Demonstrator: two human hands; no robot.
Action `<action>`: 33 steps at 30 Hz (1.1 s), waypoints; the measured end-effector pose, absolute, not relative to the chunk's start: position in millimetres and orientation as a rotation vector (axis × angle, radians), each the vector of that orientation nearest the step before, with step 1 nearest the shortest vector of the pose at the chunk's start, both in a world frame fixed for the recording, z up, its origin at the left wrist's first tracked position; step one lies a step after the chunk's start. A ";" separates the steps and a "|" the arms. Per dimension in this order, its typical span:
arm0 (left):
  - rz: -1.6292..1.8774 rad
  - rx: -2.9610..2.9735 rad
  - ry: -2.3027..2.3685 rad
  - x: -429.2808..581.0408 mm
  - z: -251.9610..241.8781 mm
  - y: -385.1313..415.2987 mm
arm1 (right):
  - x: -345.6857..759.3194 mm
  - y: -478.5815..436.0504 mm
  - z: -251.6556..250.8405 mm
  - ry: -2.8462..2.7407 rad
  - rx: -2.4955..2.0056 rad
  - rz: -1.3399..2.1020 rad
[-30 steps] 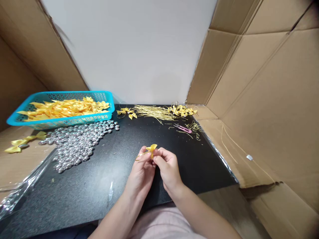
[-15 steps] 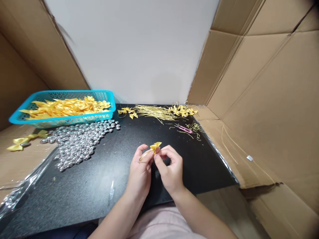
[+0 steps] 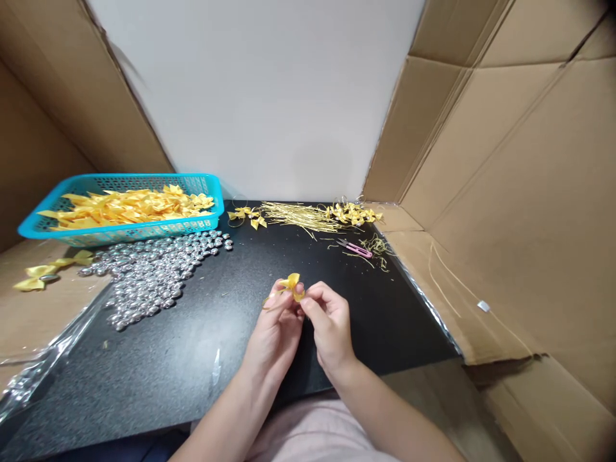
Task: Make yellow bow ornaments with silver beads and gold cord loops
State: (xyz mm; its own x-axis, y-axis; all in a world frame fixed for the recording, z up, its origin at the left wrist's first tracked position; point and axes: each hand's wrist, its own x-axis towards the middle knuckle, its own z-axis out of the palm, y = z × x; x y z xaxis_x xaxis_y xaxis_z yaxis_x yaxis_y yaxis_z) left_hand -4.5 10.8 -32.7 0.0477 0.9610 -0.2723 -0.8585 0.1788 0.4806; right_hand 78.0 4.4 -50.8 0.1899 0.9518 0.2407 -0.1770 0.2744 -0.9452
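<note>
While pinching the yellow bow (image 3: 292, 284) between fingertips of left hand (image 3: 272, 333) and right hand (image 3: 330, 328), hovers just above the black table (image 3: 183, 346); draws tighter than half a second ago, nudging the bow leftward, apparently mid-adjustment.

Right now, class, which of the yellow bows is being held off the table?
The small bow pinched between the left hand and right hand; all others lie untouched.
</note>
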 end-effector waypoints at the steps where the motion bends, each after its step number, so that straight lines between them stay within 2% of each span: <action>1: 1.440 0.250 0.628 -5.4 -33.2 11.2 | 78.7 4.1 -51.1 -1.059 -0.945 0.992; 6: 1.539 0.678 0.826 -12.9 -32.5 6.4 | 100.0 4.6 -40.9 -0.971 -0.921 0.843; 9: 1.428 1.031 0.946 -20.3 -29.3 -1.7 | 126.3 10.3 -25.7 -0.973 -0.963 0.972; 14: 1.284 1.620 1.162 -34.1 -22.8 -11.0 | 155.4 21.9 -10.9 -1.297 -1.104 1.496; 17: 1.156 1.820 1.193 -40.1 -17.7 -12.2 | 150.8 23.7 -15.4 -1.221 -1.072 1.954; 20: 1.067 1.877 1.193 -43.6 -13.4 -12.3 | 138.6 24.4 -20.2 -1.039 -0.979 2.183; 23: 1.023 1.822 1.178 -45.4 -12.8 -11.9 | 129.0 29.1 -19.6 -0.945 -0.939 2.174; 33: 1.036 1.465 1.111 -49.7 -23.8 -5.1 | 115.4 55.6 -9.8 -1.157 -0.858 1.890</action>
